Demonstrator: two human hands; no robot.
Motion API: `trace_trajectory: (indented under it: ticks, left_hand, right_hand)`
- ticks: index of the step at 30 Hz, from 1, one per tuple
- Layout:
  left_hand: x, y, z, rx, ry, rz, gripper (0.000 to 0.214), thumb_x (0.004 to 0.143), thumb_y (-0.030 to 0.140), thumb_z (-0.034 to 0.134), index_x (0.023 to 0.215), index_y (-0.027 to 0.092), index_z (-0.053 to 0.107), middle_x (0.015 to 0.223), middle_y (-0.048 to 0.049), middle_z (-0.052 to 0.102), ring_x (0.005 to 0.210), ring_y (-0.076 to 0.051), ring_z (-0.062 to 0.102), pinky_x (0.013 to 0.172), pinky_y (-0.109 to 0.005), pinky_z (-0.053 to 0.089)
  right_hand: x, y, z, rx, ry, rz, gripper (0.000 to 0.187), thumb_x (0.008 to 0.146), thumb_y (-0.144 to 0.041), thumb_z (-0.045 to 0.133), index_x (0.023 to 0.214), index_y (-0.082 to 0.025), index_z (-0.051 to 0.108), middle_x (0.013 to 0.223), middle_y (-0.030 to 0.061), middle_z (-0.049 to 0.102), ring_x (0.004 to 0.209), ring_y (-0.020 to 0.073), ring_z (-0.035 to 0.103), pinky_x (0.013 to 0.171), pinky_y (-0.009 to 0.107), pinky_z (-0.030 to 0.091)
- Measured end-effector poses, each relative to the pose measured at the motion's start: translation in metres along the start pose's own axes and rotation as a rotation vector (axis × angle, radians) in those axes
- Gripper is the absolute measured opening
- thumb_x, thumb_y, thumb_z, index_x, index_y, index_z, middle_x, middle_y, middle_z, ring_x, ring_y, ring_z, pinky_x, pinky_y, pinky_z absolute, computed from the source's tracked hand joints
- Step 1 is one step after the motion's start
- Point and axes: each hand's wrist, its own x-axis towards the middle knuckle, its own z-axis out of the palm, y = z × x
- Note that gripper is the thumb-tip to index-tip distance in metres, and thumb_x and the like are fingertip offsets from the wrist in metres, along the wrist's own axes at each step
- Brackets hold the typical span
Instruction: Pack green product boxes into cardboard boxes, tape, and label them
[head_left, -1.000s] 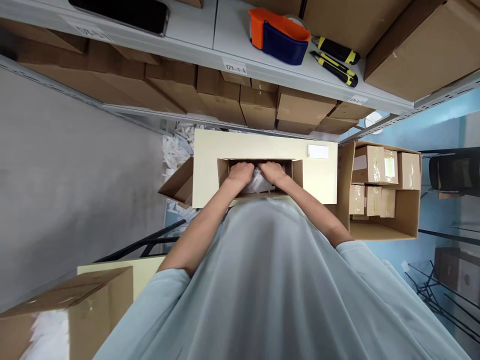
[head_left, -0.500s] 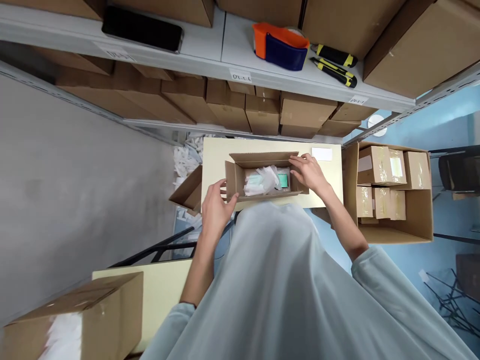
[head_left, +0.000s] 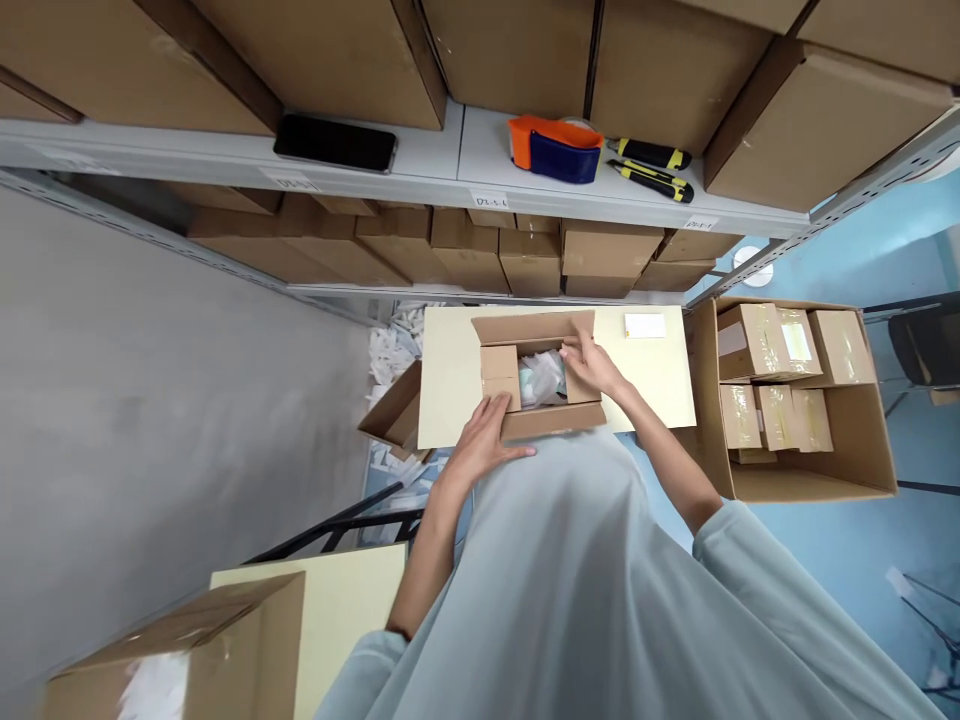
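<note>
A small cardboard box (head_left: pixel 553 421) stands on the cream table, with its two end flaps folded inward and its long flaps spread outward. Between the end flaps, clear plastic wrap (head_left: pixel 541 380) with something pale green shows inside. My left hand (head_left: pixel 480 443) lies at the box's near left corner, fingers stretched on the left end flap (head_left: pixel 500 372) and thumb spread along the near long flap. Over the right end flap (head_left: pixel 583 388) is my right hand (head_left: pixel 590 362), its fingers extended and resting on the flap rather than gripping it.
A white label (head_left: pixel 645 325) lies on the table (head_left: pixel 450 375). To the right, a large open carton (head_left: pixel 847 450) holds several taped boxes. On the shelf above are a phone (head_left: pixel 335 143), a tape dispenser (head_left: pixel 556 150) and two utility knives (head_left: pixel 651 168). Another carton (head_left: pixel 255 650) stands at lower left.
Both end flaps, upright before, are now folded inward over the contents. My hands have come closer together, and the near long flap now leans outward. The camera view has shifted.
</note>
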Motion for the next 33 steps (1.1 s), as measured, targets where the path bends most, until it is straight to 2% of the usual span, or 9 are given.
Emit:
trace_trajectory:
  ticks: [3,6,8,10,13,16,18,26,33]
  left_hand:
    - [0.007,-0.002,-0.009,-0.033,0.068,-0.022,0.109,0.087,0.058,0.095,0.176,0.02,0.046,0.171,-0.0235,0.062,0.165,-0.042,0.054,0.135,-0.054,0.046]
    - [0.019,-0.001,-0.016,-0.095,0.21,-0.088,0.115,0.093,0.054,0.092,0.184,0.023,0.03,0.156,-0.0216,0.073,0.148,-0.039,0.07,0.125,-0.052,0.056]
    - [0.029,0.001,-0.018,-0.111,0.339,-0.099,0.132,0.087,0.053,0.099,0.187,0.022,0.018,0.167,-0.0266,0.062,0.149,-0.041,0.069,0.122,-0.053,0.058]
    - [0.04,-0.001,-0.019,-0.089,0.467,-0.034,0.137,0.083,0.052,0.102,0.187,0.021,0.019,0.183,-0.0321,0.038,0.16,-0.045,0.059,0.127,-0.057,0.054]
    - [0.054,-0.011,-0.016,-0.016,0.525,0.089,0.102,0.093,0.045,0.094,0.179,0.023,0.043,0.191,-0.028,0.023,0.171,-0.048,0.042,0.136,-0.065,0.043]
    - [0.065,-0.029,-0.01,0.004,0.462,0.105,0.057,0.101,0.037,0.083,0.154,0.024,0.071,0.182,-0.0229,0.043,0.169,-0.046,0.045,0.137,-0.066,0.042]
    - [0.072,-0.038,-0.004,-0.038,0.437,0.077,0.042,0.102,0.038,0.079,0.142,0.025,0.078,0.171,-0.02,0.057,0.163,-0.044,0.054,0.134,-0.063,0.048]
    - [0.094,-0.041,0.012,-0.101,0.402,-0.047,0.046,0.094,0.031,0.083,0.139,0.026,0.077,0.144,-0.0149,0.073,0.132,-0.038,0.074,0.116,-0.051,0.062]
    - [0.081,-0.051,0.008,-0.198,0.511,0.062,0.046,0.107,0.054,0.069,0.14,0.023,0.077,0.161,-0.0188,0.064,0.152,-0.037,0.064,0.124,-0.052,0.058]
  right_hand:
    - [-0.009,0.007,0.001,0.031,0.116,0.059,0.067,0.116,-0.04,0.044,0.179,-0.017,0.039,0.146,0.0174,0.079,0.123,0.027,0.08,0.109,0.04,0.061]
    - [-0.013,0.019,-0.006,0.089,0.206,0.074,0.062,0.116,-0.047,0.047,0.171,-0.017,0.046,0.129,0.0139,0.082,0.106,0.0235,0.079,0.096,0.034,0.063]
    - [-0.015,0.03,-0.012,0.117,0.261,0.07,0.055,0.116,-0.054,0.049,0.155,-0.018,0.061,0.117,0.0113,0.079,0.102,0.0229,0.076,0.092,0.033,0.062]
    - [-0.019,0.041,-0.015,0.102,0.287,0.051,0.05,0.116,-0.061,0.05,0.131,-0.02,0.075,0.112,0.0106,0.075,0.104,0.0244,0.074,0.094,0.036,0.062]
    - [-0.027,0.054,-0.011,0.011,0.222,0.019,0.046,0.113,-0.064,0.061,0.107,-0.023,0.081,0.115,0.0118,0.071,0.118,0.0294,0.07,0.108,0.044,0.06]
    - [-0.035,0.059,0.0,-0.09,0.123,0.041,0.03,0.11,-0.052,0.071,0.115,-0.024,0.081,0.128,0.0135,0.07,0.129,0.0326,0.066,0.116,0.047,0.057]
    - [-0.037,0.057,0.008,-0.14,0.084,0.086,0.026,0.111,-0.043,0.071,0.127,-0.024,0.078,0.14,0.0149,0.068,0.135,0.0332,0.065,0.112,0.045,0.059]
    - [-0.031,0.041,0.028,-0.32,-0.126,0.315,0.033,0.117,-0.039,0.058,0.144,-0.025,0.072,0.16,0.0176,0.059,0.117,0.0317,0.077,0.098,0.045,0.065]
    - [-0.036,0.045,0.018,-0.244,0.071,0.153,0.047,0.116,-0.048,0.055,0.153,-0.02,0.064,0.18,0.0226,0.044,0.128,0.0382,0.076,0.098,0.055,0.07]
